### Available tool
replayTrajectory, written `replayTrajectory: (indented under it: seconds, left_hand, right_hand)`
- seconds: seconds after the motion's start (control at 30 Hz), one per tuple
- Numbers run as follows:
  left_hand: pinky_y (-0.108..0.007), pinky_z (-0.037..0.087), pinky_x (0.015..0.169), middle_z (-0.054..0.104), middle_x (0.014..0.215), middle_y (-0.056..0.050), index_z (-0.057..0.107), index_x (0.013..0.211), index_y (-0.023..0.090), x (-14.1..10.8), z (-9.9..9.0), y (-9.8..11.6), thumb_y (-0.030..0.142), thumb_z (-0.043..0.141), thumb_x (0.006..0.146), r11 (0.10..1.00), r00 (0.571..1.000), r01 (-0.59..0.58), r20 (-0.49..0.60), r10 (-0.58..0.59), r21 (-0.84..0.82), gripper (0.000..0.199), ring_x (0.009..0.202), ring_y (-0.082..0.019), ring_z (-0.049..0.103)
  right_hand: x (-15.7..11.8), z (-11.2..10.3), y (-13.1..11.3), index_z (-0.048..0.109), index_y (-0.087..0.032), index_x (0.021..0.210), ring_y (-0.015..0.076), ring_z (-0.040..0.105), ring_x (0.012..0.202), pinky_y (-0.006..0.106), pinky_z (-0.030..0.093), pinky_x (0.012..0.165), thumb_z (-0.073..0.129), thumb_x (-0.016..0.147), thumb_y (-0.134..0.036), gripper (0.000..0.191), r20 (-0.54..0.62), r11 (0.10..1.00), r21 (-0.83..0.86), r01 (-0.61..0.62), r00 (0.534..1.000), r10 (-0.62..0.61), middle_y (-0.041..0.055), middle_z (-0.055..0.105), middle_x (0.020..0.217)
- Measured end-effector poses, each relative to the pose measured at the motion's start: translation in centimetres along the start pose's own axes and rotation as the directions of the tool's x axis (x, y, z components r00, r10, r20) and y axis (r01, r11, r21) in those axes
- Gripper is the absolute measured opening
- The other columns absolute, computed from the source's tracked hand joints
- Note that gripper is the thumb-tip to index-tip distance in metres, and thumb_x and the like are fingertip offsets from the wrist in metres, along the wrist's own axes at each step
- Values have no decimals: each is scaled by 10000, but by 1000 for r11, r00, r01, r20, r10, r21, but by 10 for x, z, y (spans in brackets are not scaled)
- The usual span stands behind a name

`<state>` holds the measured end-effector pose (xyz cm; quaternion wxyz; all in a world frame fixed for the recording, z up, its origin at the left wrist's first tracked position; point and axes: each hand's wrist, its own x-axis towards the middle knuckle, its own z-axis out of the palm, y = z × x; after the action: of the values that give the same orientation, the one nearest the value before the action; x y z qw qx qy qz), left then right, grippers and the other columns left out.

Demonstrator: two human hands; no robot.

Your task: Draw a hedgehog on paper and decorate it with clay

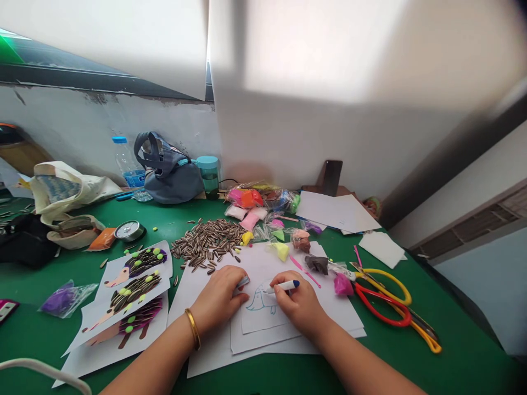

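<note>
My right hand (pixel 294 300) grips a white marker with a blue end (pixel 287 285), its tip at a blue outline drawing of a hedgehog (pixel 258 302) on a white sheet (pixel 263 325). My left hand (pixel 222 293) rests at the sheet's left side, fingers curled over a small pale blue-grey object (pixel 243 281) whose kind I cannot make out. More white paper (pixel 206 351) lies beneath. On the left are several finished-looking hedgehog pictures (pixel 135 291) with seeds for spines and green dots. A heap of striped sunflower seeds (pixel 212 241) sits beyond my left hand.
Scissors with yellow handles (pixel 405 285) and red handles (pixel 401 318) lie at right. Bagged coloured clay (pixel 249 197) is at the back, with a phone (pixel 332 177) leaning on the wall. A bottle (pixel 127 164), bag (pixel 173 178) and teal cup (pixel 208 175) stand back left.
</note>
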<state>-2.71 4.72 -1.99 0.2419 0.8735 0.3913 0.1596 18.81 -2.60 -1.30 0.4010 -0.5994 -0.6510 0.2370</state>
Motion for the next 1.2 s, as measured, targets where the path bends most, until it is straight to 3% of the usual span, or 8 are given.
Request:
replayTrajectory:
  seconds: [0.73,1.2]
  left_hand:
    - [-352,405,818,619,923,-30,583,955,217,0,1,0,169,694,758,1000,1000,0,5,0,8,232,932,-234,545]
    - [-356,407,829,622,931,-31,585,954,217,1,1,-1,169,691,758,1000,1000,-2,10,2,11,228,939,-233,546]
  right_hand:
    - [-6,2,-4,642,-214,774,194,608,748,344,435,781,519,798,-185,128,-6,993,-8,119,993,-119,11,692,747]
    - [-10,-1,-5,620,-215,745,193,591,745,336,428,768,505,788,-172,130,-13,994,-2,112,994,-112,8,678,722]
